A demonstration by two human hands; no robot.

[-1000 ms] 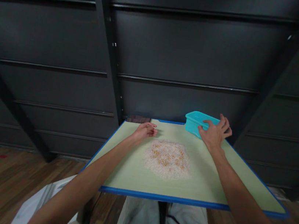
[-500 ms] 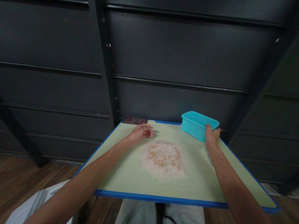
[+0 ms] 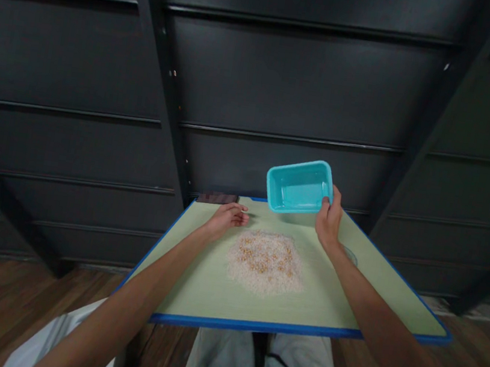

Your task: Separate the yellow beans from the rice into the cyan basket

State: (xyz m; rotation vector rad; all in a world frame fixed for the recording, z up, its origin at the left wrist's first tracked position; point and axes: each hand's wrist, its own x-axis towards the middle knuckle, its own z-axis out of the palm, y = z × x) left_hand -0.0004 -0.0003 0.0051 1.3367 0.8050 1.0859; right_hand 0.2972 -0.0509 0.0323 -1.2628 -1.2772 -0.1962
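Right hand (image 3: 329,219) grips a tilted turquoise container (image 3: 300,186) above the desk (image 3: 323,307)

The turquoise container is raised over the far part of the desk, beyond a spread pile of white grains and yellow kernels (image 3: 266,262). It leans so that its open side and smooth, shiny inside face the viewer, with its left end lower than its upper right corner. The right hand holds it by the right end, thumb over the near rim and fingers behind the wall.

The left hand (image 3: 226,216) is at the far left of the pile, just beside it, fingers together and loosely bent, with a narrow gap at the thumb. Whether it rests on the desk or hangs slightly above cannot be told. Behind it, a dark brown flat object (image 3: 217,198) lies at the far left corner.

The pile sits near the middle of the pale green top, its yellow kernels gathered mostly in the upper half. Blue edging (image 3: 252,327) runs along the desk's sides. A clear, rounded item (image 3: 351,257) shows beside the right forearm (image 3: 373,311), which partly hides it. A dark panelled wall (image 3: 296,81) stands behind, and a white object (image 3: 38,340) is below the left forearm (image 3: 143,291).
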